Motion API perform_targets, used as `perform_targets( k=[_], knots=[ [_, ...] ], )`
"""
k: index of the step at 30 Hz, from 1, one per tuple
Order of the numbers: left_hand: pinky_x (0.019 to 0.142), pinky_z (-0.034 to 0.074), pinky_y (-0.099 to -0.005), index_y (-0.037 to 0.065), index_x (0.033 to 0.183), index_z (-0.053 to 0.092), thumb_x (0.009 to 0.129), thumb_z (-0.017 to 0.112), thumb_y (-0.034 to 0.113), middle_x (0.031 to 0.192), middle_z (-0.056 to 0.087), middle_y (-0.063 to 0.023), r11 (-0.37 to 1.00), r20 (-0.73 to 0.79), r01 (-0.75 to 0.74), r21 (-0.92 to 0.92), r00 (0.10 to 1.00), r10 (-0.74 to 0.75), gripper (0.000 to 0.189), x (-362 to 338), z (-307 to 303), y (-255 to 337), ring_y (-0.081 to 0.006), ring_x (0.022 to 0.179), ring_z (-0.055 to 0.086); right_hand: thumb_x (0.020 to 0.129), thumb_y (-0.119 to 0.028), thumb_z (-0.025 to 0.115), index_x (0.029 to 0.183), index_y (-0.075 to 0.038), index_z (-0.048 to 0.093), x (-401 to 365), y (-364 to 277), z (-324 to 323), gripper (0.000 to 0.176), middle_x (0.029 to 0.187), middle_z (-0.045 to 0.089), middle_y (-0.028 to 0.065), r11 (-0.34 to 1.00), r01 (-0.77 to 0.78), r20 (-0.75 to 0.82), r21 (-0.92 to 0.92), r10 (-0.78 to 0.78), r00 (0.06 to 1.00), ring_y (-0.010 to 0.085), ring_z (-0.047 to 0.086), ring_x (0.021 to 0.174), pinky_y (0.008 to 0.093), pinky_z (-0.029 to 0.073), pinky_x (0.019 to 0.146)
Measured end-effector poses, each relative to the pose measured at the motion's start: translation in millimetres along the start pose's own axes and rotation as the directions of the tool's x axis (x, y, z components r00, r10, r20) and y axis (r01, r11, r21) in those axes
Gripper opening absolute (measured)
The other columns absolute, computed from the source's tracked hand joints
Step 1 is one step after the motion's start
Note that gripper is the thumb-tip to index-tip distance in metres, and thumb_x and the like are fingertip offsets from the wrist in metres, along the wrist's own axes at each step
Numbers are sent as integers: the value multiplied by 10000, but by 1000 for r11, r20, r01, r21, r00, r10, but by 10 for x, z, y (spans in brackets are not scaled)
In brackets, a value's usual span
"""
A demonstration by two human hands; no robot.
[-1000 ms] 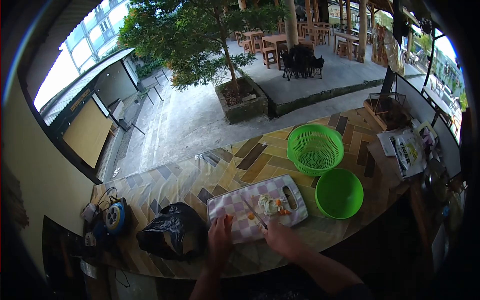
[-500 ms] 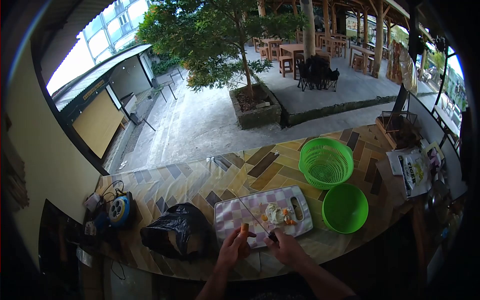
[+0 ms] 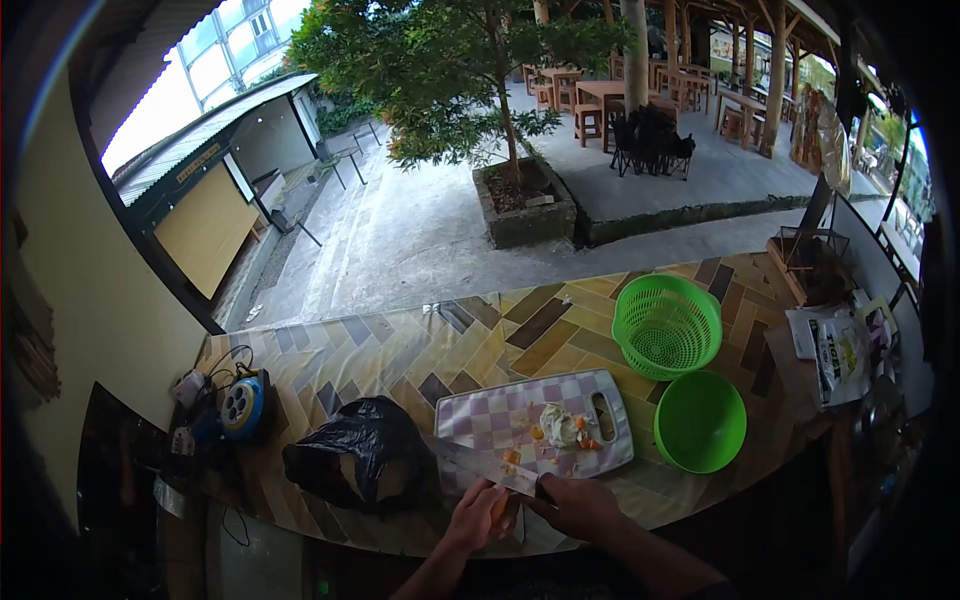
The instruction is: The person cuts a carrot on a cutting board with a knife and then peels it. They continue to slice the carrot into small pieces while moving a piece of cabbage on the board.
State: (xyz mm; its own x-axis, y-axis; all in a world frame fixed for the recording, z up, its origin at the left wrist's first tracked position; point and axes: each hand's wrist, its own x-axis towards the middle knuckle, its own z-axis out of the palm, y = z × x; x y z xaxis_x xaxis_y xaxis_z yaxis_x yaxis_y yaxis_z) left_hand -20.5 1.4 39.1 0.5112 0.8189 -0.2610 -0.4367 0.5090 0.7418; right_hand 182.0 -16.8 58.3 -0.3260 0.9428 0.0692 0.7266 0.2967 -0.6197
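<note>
My left hand (image 3: 478,518) is closed round a carrot (image 3: 499,505), low at the front edge of the cutting board. My right hand (image 3: 578,508) grips the dark handle of a wide-bladed knife (image 3: 478,462). The blade points left with its flat side showing, close above the carrot; whether it touches cannot be made out. Beneath lies the pink-and-white checkered cutting board (image 3: 490,405). A pale crumpled heap (image 3: 561,424) and several small orange pieces (image 3: 588,443) rest on it.
Left of the board sits a black plastic bag (image 3: 365,440), and beyond it a blue cable reel (image 3: 240,408). To the right stand a green colander (image 3: 668,325) and a green bowl (image 3: 700,422). Packets (image 3: 838,352) lie at the counter's right end.
The knife has swung from pointing up and away to lying leftward, its flat now visible near the carrot. My left hand has lowered and tilted the carrot. The view shifted slightly.
</note>
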Motion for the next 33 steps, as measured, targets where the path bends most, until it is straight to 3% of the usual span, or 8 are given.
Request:
perform_targets(
  k=[1, 4, 7, 13, 16, 22, 26, 33],
  knots=[
    [410, 402, -280, 6, 1158, 451, 984, 429, 174, 617, 490, -57, 993, 26, 9, -121, 1000, -6, 242, -1, 2, 1, -140, 479, 461, 949, -508, 495, 918, -73, 534, 9, -6, -26, 438, 714, 650, 133, 1000, 3, 17, -14, -3, 1000, 341, 663, 638, 456, 519, 537],
    [397, 369, -259, 18, 1237, 430, 966, 487, 164, 646, 468, -24, 993, 23, 22, 117, 999, -25, 313, 0, -7, -49, -100, 450, 401, 955, -517, 472, 884, -79, 541, 38, -92, -159, 449, 700, 637, 130, 993, -97, 127, -64, 105, 986, 344, 658, 661, 459, 512, 567],
    [423, 361, -246, 36, 1480, 206, 974, 509, 119, 641, 424, 0, 994, -92, 25, 105, 996, -16, 595, 10, 112, -65, -80, 474, 391, 962, -533, 436, 890, -69, 537, 18, -30, -71, 480, 684, 637, 143, 995, 12, 81, -102, -4, 997, 351, 657, 640, 469, 510, 547],
    [436, 355, -239, 139, 1526, 125, 953, 511, 108, 718, 465, -13, 999, -33, -37, -9, 999, 37, 692, -2, 128, -139, -63, 488, 405, 967, -526, 435, 916, -60, 537, -20, -148, -312, 480, 641, 636, 121, 981, 22, 165, -192, 11, 986, 337, 653, 590, 462, 504, 511],
    [539, 411, -225, 71, 1531, 111, 962, 530, 76, 1006, 557, -51, 986, -12, -129, -103, 992, 129, 707, 4, 56, -239, -63, 643, 500, 973, -534, 414, 930, -65, 529, -55, -161, -364, 485, 623, 636, 116, 980, 70, 160, -189, -40, 986, 321, 660, 571, 442, 505, 457],
    [507, 371, -232, 119, 1539, 87, 977, 510, 92, 813, 498, -8, 995, -52, -86, -58, 995, 83, 704, -20, 157, -209, -63, 566, 421, 967, -527, 436, 927, -71, 532, -72, -190, -442, 468, 626, 640, 103, 972, 78, 176, -220, -39, 984, 313, 663, 565, 433, 512, 457],
    [587, 453, -234, 75, 1513, 165, 968, 523, 103, 1025, 586, -69, 996, -101, -86, 3, 991, 86, 653, -38, 127, -265, -83, 676, 540, 954, -513, 482, 950, -60, 564, -78, -183, -449, 460, 599, 632, 71, 957, 79, 162, -279, -34, 986, 284, 654, 544, 422, 505, 459],
    [493, 386, -217, 63, 1489, 235, 986, 507, 125, 824, 586, -24, 1000, -75, -31, -2, 997, 31, 575, -55, 199, -173, -62, 572, 482, 965, -507, 462, 886, -63, 543, -68, -154, -468, 458, 585, 625, 94, 963, 83, 156, -255, -43, 987, 298, 652, 535, 429, 505, 458]
  ],
)
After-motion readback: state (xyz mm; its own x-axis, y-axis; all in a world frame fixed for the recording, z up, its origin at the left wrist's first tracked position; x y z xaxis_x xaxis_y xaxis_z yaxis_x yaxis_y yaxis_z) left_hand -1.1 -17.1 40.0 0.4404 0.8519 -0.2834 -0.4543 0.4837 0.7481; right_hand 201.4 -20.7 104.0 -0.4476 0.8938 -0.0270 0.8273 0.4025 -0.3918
